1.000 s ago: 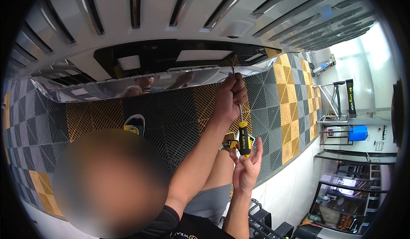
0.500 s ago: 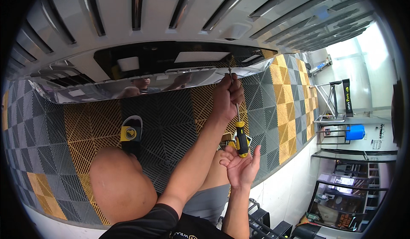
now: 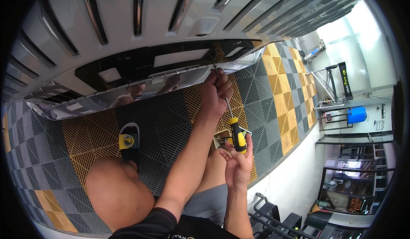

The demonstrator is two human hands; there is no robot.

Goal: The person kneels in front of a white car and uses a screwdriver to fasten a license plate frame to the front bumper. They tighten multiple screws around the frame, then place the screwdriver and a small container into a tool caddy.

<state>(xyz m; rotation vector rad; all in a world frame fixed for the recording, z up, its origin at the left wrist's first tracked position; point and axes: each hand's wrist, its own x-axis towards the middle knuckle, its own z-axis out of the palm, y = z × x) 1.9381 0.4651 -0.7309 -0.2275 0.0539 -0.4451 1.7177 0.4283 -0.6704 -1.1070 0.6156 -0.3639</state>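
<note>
A long-shafted screwdriver (image 3: 238, 135) with a black and yellow handle runs between my hands, its tip up at the lower edge of a car's black bumper panel (image 3: 141, 59). My left hand (image 3: 215, 94) is closed round the shaft close to the tip, partly hiding it. Lower down, my right hand (image 3: 239, 164) faces palm up, its fingers and thumb curled about the butt of the handle. Beneath the panel, a glossy chrome-like strip (image 3: 149, 87) mirrors the surroundings. Where the tip meets the panel is too small to make out.
A box (image 3: 220, 138) with thin tools lies on the floor behind the screwdriver. My bent knee and sandalled foot (image 3: 129, 138) are at left on grey and yellow grid tiles (image 3: 158, 128). A slatted grille (image 3: 136, 8) hangs above. A metal stand (image 3: 331, 85) is at far right.
The fingers of my right hand have drawn in about the handle from a more open palm. The view has shifted, with hands and screwdriver now slightly farther left; the left hand keeps its hold.
</note>
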